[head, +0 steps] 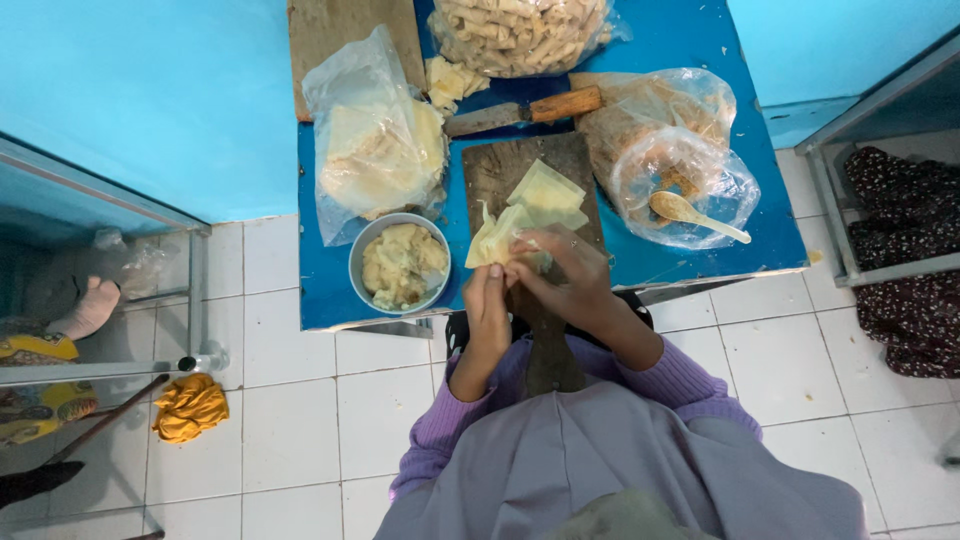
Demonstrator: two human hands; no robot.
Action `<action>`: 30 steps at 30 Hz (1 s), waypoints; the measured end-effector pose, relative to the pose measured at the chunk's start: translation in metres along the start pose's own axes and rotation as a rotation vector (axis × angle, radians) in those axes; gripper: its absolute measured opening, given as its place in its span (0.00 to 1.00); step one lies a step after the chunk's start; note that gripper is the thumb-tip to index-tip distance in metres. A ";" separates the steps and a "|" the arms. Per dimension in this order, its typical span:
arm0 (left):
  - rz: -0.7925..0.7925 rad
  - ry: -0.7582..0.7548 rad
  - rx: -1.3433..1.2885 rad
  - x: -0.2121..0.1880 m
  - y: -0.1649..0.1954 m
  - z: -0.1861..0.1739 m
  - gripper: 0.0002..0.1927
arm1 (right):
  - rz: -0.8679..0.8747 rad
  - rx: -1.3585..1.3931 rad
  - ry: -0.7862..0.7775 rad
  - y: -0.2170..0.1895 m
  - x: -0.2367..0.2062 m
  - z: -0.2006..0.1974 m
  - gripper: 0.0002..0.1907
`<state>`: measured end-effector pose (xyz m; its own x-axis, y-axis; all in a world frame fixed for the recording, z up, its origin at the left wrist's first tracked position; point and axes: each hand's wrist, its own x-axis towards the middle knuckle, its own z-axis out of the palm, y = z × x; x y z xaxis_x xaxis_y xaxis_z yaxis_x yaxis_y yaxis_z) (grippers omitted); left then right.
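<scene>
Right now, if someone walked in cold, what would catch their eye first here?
Probably both hands meeting at the near edge of the blue table: the left hand and right hand fold a pale pastry wrapper over a wooden cutting board. Left of them sits a round bowl of lumpy yellowish filling. At the far edge lies a clear bag of finished rolls.
</scene>
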<state>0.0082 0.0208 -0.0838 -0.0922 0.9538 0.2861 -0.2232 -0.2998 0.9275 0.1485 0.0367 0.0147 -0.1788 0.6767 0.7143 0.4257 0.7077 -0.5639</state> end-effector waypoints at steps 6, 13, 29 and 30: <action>0.010 0.028 0.244 0.002 0.010 0.003 0.16 | -0.030 -0.018 -0.001 0.000 -0.003 -0.001 0.23; 0.084 0.040 0.247 0.000 0.007 0.002 0.13 | 0.115 0.027 0.039 0.009 -0.013 0.005 0.23; -0.038 0.255 -0.218 -0.001 -0.008 0.009 0.12 | 0.222 0.077 0.339 0.062 0.003 -0.037 0.18; -0.032 0.261 -0.221 -0.001 -0.007 0.010 0.12 | 0.060 -0.197 0.251 0.061 0.002 -0.034 0.16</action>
<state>0.0192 0.0218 -0.0885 -0.3207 0.9335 0.1602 -0.4318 -0.2947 0.8525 0.2045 0.0745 -0.0040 0.0659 0.6274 0.7759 0.5970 0.5983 -0.5344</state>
